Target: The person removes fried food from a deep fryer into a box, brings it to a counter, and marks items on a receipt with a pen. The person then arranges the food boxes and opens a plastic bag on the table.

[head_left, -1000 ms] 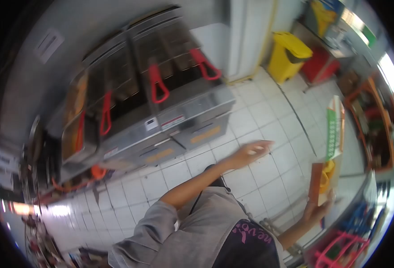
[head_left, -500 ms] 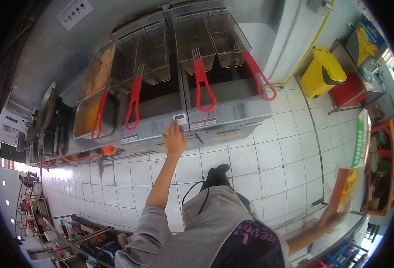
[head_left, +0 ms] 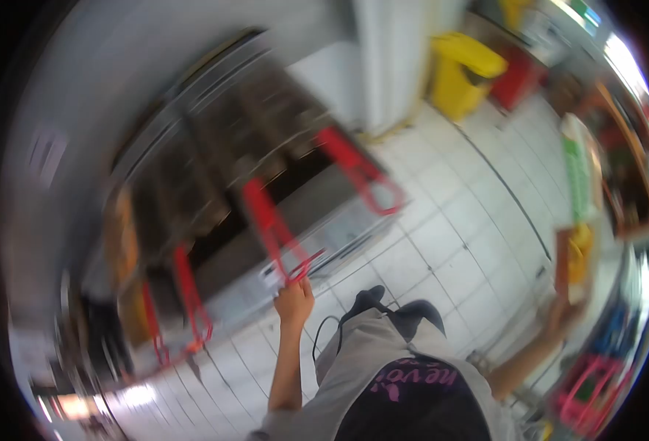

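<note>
My left hand [head_left: 293,303] is closed at the looped end of a red fry basket handle [head_left: 271,226], in front of the fryer. Blur hides exactly how its fingers wrap the loop. That handle belongs to one of several wire baskets [head_left: 214,140] resting over the dark fryer wells. Just left of the hand, a small pale panel [head_left: 271,275] is set in the fryer's front [head_left: 247,287]. Out to the right, my right hand [head_left: 563,317] grips the lower end of a long printed packet [head_left: 580,176], green and white with an orange-brown and yellow part.
Beyond the fryer's right end stand a yellow lidded bin [head_left: 460,77] and a red container [head_left: 517,77]. An orange-framed shelf [head_left: 622,158] is at far right. A pink crate [head_left: 593,393] lies at lower right. White tiled floor [head_left: 449,242] runs beside the fryer.
The view has swung, and the fryer is now blurred. My left hand has gone from outstretched fingers at the small panel to a closed grip at the handle's end. My right hand still holds the packet.
</note>
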Available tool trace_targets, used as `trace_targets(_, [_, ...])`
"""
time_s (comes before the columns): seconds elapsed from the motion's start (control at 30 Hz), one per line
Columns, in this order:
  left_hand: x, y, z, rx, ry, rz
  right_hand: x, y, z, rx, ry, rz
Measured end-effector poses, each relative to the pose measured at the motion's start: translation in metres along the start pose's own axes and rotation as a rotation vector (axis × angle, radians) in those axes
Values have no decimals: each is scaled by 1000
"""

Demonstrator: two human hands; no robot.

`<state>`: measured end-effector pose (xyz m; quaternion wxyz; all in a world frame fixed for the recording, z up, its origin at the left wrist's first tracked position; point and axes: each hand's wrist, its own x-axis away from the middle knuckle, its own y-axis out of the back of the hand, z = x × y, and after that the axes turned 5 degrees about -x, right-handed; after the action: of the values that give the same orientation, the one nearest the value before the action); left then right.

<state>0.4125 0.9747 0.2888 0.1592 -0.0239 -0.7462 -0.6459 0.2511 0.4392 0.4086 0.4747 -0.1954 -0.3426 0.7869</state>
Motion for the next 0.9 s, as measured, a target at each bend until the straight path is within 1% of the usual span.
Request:
trace_targets(0.03, [0, 4, -24, 94, -195, 103, 4, -12, -6, -31, 35, 63])
trace_targets(0.07, [-1, 3, -52, 178, -394, 229, 13, -21, -10, -78, -2, 59])
trace_targets(0.1, [-11, -16, -77, 239, -583, 343, 19, -29, -14, -58, 35, 119])
trace_targets(0.13, [-9, -7, -121, 441, -668, 551, 22, -22, -18, -46, 24, 71])
trace_targets(0.17, [-6, 5, -166, 390, -774, 610, 26, -40, -19, 51, 80, 51])
trace_targets(0.2, [0, 16, -212, 497, -868, 742, 29, -48, -18, 36, 48, 10])
trace_targets(0.23, [6, 24, -255, 603, -938, 881, 26, -46, -16, 14, 9, -21])
trace_targets(0.27, [12, 29, -294, 558, -1008, 933, 22, -30, -17, 3, -12, -73])
trace_targets(0.33, [27, 28, -369, 906, -1072, 1179, 5, 3, -19, 8, -50, -158])
trace_targets(0.37, [30, 22, -390, 879, -1118, 1225, 8, 10, -23, 29, -61, -195])
trace_targets(0.43, [43, 10, -455, 1050, -973, 1603, -13, 31, -22, 44, -36, -293])
trace_targets(0.47, [48, 0, -484, 953, -1009, 1627, -24, 40, -20, 57, -32, -328])
trace_targets(0.5, [55, -15, -511, 931, -1039, 1654, -38, 50, -16, 72, -32, -359])
trace_targets(0.57, [72, -45, -562, 754, -899, 1506, -71, 65, -1, 207, -58, -395])
trace_targets(0.6, [84, -54, -581, 843, -830, 1490, -87, 70, 8, 289, -56, -358])
trace_targets(0.63, [88, -57, -600, 829, -842, 1509, -106, 72, 18, 290, -40, -375])
trace_targets(0.7, [101, -60, -645, 935, -736, 1515, -148, 81, 43, 423, -99, -300])
trace_targets(0.73, [105, -57, -666, 946, -725, 1524, -170, 96, 49, 345, -162, -316])
trace_targets(0.77, [100, -68, -685, 924, -715, 1504, -191, 105, 55, 331, -165, -336])
trace_targets(0.83, [98, -74, -722, 1022, -666, 1473, -234, 118, 67, 191, -40, -355])
trace_targets(0.9, [83, -75, -765, 1039, -587, 1411, -282, 133, 82, 154, -21, -403])
